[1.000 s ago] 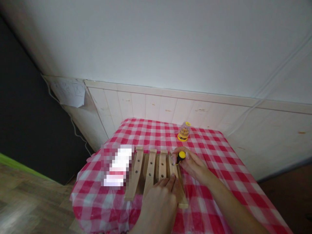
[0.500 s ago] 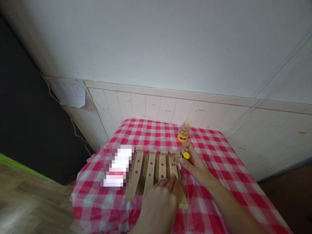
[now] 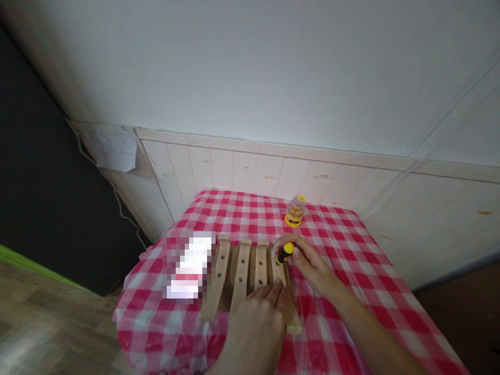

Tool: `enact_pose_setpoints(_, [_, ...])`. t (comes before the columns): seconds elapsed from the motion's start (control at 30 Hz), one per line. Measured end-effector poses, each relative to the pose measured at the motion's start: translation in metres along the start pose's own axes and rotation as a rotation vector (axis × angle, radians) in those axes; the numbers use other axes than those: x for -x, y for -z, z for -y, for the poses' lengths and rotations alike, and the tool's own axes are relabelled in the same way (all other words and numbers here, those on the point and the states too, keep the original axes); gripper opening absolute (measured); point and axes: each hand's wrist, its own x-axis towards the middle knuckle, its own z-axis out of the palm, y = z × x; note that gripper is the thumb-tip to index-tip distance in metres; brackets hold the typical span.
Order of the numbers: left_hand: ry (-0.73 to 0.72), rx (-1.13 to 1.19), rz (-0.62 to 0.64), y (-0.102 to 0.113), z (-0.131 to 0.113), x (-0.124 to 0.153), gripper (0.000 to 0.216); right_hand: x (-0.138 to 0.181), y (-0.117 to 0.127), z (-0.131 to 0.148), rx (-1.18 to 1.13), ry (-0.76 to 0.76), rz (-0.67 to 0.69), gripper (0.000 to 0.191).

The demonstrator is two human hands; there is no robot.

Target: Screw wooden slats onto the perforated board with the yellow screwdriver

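Note:
A slatted wooden rack (image 3: pixel 240 273) with several pale slats and dark screw holes lies flat on the red-and-white checked tablecloth (image 3: pixel 336 271). My left hand (image 3: pixel 258 325) lies flat on the near ends of the right slats, fingers stretched out and pressing down. My right hand (image 3: pixel 310 263) is closed round a small yellow-and-black screwdriver (image 3: pixel 285 252), whose tip points down at the far end of the rightmost slat.
A small clear container with a yellow base (image 3: pixel 295 211) stands on the cloth beyond the rack. A blurred white-and-pink patch (image 3: pixel 187 265) sits left of the rack. Pale wooden wall panelling (image 3: pixel 242 169) backs the table; the wooden floor (image 3: pixel 47 317) lies to the left.
My right hand has turned the screwdriver about its spot at the rightmost slat: the handle swung out to the right, then back left and more upright. My left hand has stayed put.

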Motion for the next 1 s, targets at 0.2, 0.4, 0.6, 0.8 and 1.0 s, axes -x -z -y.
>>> enact_pose_setpoints(0.2, [0.002, 0.003, 0.017, 0.002, 0.0, 0.0, 0.05, -0.003, -0.001, 0.007, -0.059, 0.081, -0.019, 0.021])
enact_pose_setpoints(0.4, [0.002, -0.004, 0.026, 0.001, 0.0, -0.001, 0.049, -0.003, -0.006, 0.008, -0.128, 0.073, 0.031, 0.027])
enact_pose_setpoints(0.6, [0.014, 0.029, 0.021, -0.001, 0.0, -0.001, 0.053, -0.004, -0.004, -0.001, 0.077, 0.161, -0.119, 0.018])
enact_pose_setpoints(0.8, [0.025, 0.04, 0.05, 0.002, 0.0, -0.001, 0.054, 0.002, 0.011, -0.001, 0.192, 0.202, -0.041, 0.036])
enact_pose_setpoints(1.0, [-0.02, 0.028, -0.054, -0.006, 0.004, 0.001, 0.055, -0.002, 0.023, 0.011, 0.391, 0.193, -0.017, 0.039])
